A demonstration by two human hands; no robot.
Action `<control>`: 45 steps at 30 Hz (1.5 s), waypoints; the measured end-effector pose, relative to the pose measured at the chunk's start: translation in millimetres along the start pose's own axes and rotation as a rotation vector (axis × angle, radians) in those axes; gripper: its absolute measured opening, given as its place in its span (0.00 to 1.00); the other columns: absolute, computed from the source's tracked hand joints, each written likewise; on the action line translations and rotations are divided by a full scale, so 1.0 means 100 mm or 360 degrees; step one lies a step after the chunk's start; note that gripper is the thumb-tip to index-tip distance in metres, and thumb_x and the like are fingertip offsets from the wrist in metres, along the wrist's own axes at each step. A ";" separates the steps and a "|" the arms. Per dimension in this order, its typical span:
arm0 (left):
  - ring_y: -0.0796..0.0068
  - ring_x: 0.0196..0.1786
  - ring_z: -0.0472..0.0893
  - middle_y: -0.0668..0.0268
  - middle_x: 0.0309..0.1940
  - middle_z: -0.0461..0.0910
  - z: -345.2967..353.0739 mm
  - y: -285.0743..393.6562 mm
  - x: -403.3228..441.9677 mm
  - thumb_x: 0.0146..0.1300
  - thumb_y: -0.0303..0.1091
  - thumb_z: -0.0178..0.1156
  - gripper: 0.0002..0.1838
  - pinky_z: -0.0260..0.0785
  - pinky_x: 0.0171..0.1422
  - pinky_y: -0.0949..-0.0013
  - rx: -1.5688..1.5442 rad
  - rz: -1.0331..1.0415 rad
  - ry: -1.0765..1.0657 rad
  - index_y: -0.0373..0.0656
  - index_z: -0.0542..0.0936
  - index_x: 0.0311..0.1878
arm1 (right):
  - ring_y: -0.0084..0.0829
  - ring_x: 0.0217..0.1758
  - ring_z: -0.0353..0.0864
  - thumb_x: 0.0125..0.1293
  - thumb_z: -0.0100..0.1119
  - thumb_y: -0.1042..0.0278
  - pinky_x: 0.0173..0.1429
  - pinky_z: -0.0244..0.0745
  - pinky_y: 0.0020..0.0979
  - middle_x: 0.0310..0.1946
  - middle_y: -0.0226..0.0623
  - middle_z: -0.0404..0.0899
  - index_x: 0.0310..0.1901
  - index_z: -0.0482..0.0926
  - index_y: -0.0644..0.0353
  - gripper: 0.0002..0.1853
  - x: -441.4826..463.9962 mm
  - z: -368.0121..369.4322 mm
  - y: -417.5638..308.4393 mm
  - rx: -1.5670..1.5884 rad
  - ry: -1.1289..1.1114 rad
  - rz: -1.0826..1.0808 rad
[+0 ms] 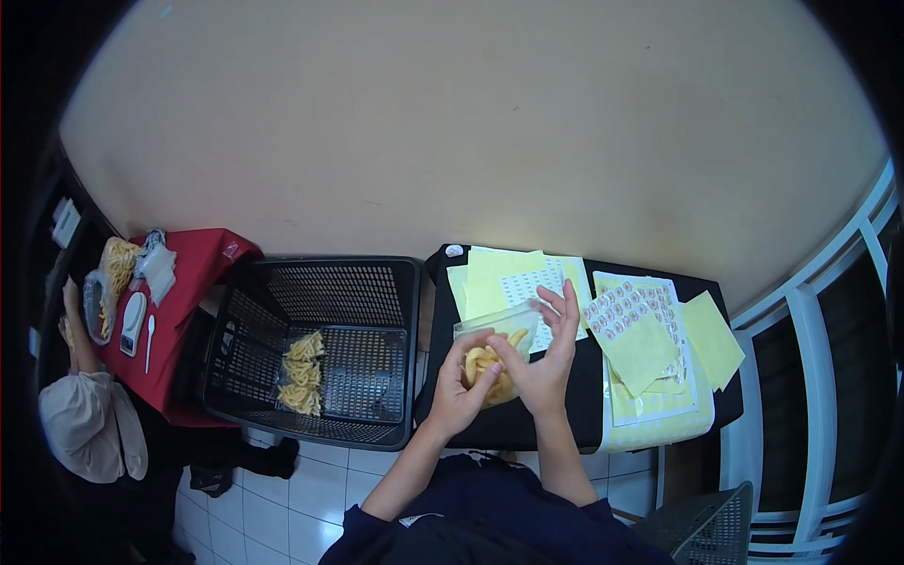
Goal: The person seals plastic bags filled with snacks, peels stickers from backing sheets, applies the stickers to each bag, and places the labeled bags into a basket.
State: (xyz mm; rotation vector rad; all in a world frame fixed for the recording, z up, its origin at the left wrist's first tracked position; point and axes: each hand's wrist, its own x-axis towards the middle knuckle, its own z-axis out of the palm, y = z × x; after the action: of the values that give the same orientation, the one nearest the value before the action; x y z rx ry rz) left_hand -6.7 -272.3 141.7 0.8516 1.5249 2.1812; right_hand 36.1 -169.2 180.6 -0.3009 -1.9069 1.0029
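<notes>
A clear plastic bag of curved yellow snack pieces (517, 337) is held up above the black-covered table. My left hand (459, 394) is closed around its left side, with the thumb across the front. At the bag's right side, my right hand (546, 365) has its thumb against the front and its other fingers stretched upward. Behind the bag lie pale yellow sheets (497, 276) and a white sheet with rows of small labels (529, 287). Sheets of round stickers (625, 309) lie to the right of my hands.
A black crate (411, 353) left of me holds several bagged snacks (302, 375). Further left, a co-worker (89, 424) is beside a red-covered table (193, 282) with a white scale (133, 322), a spoon (149, 344) and more snacks. Another crate (711, 532) stands low right.
</notes>
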 end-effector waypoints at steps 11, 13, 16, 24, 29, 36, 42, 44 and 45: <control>0.74 0.49 0.70 0.58 0.46 0.71 -0.05 0.16 -0.04 0.58 0.25 0.50 0.18 0.62 0.55 0.71 -0.0129 -0.0046 -0.0069 0.37 0.62 0.52 | 0.33 0.45 0.71 0.48 0.57 0.81 0.52 0.63 0.34 0.43 0.44 0.68 0.60 0.51 0.67 0.37 0.12 -0.17 -0.01 0.0066 0.0374 -0.0023; 0.74 0.49 0.70 0.58 0.46 0.71 -0.03 0.21 -0.03 0.58 0.25 0.50 0.18 0.62 0.54 0.71 -0.0137 -0.0052 -0.0085 0.37 0.62 0.52 | 0.31 0.44 0.72 0.49 0.58 0.81 0.49 0.66 0.31 0.39 0.42 0.69 0.61 0.47 0.66 0.39 0.12 -0.17 -0.03 0.0060 0.0272 -0.0068; 0.73 0.49 0.71 0.57 0.46 0.70 -0.01 0.28 -0.07 0.58 0.25 0.50 0.19 0.64 0.53 0.71 -0.0408 -0.0207 -0.0089 0.37 0.61 0.52 | 0.28 0.39 0.74 0.50 0.57 0.81 0.45 0.69 0.27 0.39 0.42 0.69 0.63 0.42 0.63 0.42 0.09 -0.15 -0.16 0.0892 -0.0019 0.0423; 0.75 0.48 0.72 0.58 0.45 0.71 0.04 0.50 -0.08 0.58 0.24 0.50 0.18 0.65 0.52 0.71 -0.0372 -0.0146 -0.0165 0.37 0.62 0.52 | 0.26 0.29 0.78 0.53 0.55 0.82 0.37 0.72 0.22 0.24 0.36 0.76 0.63 0.38 0.64 0.41 0.09 -0.20 -0.36 0.1024 -0.0055 0.0634; 0.71 0.47 0.73 0.57 0.42 0.73 0.08 0.71 -0.06 0.56 0.27 0.50 0.16 0.65 0.53 0.68 -0.0195 -0.0066 -0.0158 0.35 0.64 0.48 | 0.23 0.26 0.77 0.54 0.53 0.82 0.34 0.72 0.20 0.24 0.36 0.76 0.62 0.43 0.65 0.37 0.15 -0.21 -0.54 0.0946 0.0144 0.0387; 0.75 0.44 0.74 0.57 0.39 0.76 0.07 0.85 0.05 0.60 0.28 0.47 0.10 0.65 0.51 0.73 -0.0075 0.0229 -0.0034 0.32 0.71 0.42 | 0.22 0.26 0.77 0.55 0.53 0.82 0.35 0.72 0.19 0.23 0.35 0.76 0.63 0.42 0.64 0.38 0.21 -0.20 -0.67 0.0893 0.0119 0.0268; 0.72 0.43 0.76 0.54 0.38 0.77 0.09 0.78 0.12 0.64 0.31 0.43 0.15 0.66 0.51 0.72 -0.0224 0.0189 0.0072 0.30 0.72 0.45 | 0.22 0.26 0.77 0.55 0.53 0.82 0.36 0.72 0.19 0.25 0.37 0.76 0.63 0.42 0.63 0.37 0.29 -0.17 -0.62 0.0889 0.0119 0.0233; 0.70 0.44 0.76 0.51 0.40 0.76 0.10 0.79 0.13 0.65 0.32 0.42 0.16 0.66 0.52 0.71 -0.0520 0.0100 0.0164 0.29 0.70 0.47 | 0.22 0.26 0.78 0.55 0.53 0.81 0.36 0.72 0.19 0.25 0.37 0.77 0.63 0.42 0.62 0.37 0.30 -0.16 -0.59 0.0847 0.0140 0.0251; 0.67 0.46 0.75 0.49 0.41 0.75 0.10 0.74 0.14 0.65 0.32 0.41 0.17 0.66 0.53 0.70 -0.0461 0.0131 0.0186 0.28 0.69 0.49 | 0.22 0.26 0.78 0.55 0.53 0.81 0.36 0.72 0.19 0.25 0.37 0.77 0.63 0.42 0.62 0.37 0.31 -0.15 -0.57 0.0849 0.0140 0.0242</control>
State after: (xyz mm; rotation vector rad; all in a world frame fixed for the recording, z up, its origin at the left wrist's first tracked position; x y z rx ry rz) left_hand -7.1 -283.8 217.2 0.7141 1.1986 2.4718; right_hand 42.0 -179.8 246.0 -0.1736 -1.4848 1.5265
